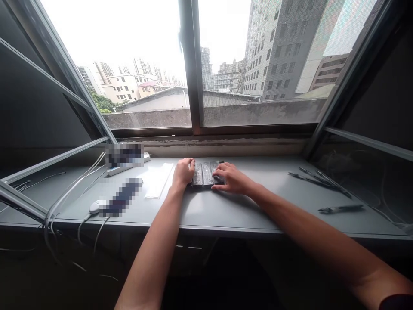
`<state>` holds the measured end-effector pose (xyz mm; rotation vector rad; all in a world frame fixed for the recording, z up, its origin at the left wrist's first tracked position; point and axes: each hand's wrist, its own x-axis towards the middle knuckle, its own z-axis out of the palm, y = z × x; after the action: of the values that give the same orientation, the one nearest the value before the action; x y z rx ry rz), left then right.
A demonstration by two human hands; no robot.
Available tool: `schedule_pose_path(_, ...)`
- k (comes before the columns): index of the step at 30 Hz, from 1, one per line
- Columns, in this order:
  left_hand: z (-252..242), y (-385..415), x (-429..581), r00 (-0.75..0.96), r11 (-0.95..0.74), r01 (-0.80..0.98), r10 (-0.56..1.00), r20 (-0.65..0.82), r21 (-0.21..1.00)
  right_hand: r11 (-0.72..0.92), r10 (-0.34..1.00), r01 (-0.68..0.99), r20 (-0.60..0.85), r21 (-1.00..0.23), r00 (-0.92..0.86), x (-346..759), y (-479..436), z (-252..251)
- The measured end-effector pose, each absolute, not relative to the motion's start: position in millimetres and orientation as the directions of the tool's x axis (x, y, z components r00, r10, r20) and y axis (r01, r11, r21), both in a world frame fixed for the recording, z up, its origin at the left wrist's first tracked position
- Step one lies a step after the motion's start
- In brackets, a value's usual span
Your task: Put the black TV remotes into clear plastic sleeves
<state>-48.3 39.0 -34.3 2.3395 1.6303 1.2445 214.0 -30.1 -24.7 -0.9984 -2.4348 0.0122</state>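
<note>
A small dark folded object, ribbed or pleated, lies on the grey window ledge. My left hand grips its left end with the fingers curled over it. My right hand rests on its right end, fingers bent and pressing down on it. Both forearms reach in from below. I cannot make out what the dark object is.
A white sheet lies left of my hands. Further left are a blurred dark device, a white power strip and white cables. Several dark pens or tools and one more lie at the right. The window stands behind.
</note>
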Motion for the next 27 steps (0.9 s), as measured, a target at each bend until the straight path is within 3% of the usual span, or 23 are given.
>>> schedule_pose_path(12, -36.1, 39.9, -47.9, 0.126, -0.457, 0.772, 0.793, 0.597, 0.443, 0.722, 0.692, 0.598, 0.358, -0.348, -0.627, 221.9, -25.1, -18.9)
schedule_pose_path(21, -34.1, 37.9, -47.3, 0.133, -0.464, 0.768, 0.79, 0.599, 0.442, 0.751, 0.66, 0.552, 0.398, -0.362, -0.637, 219.4, -24.9, -16.6)
schedule_pose_path(27, -36.8, 40.3, -48.5, 0.137, -0.472, 0.765, 0.784, 0.606, 0.437, 0.766, 0.642, 0.567, 0.397, -0.303, -0.656, 220.0, -25.8, -16.6)
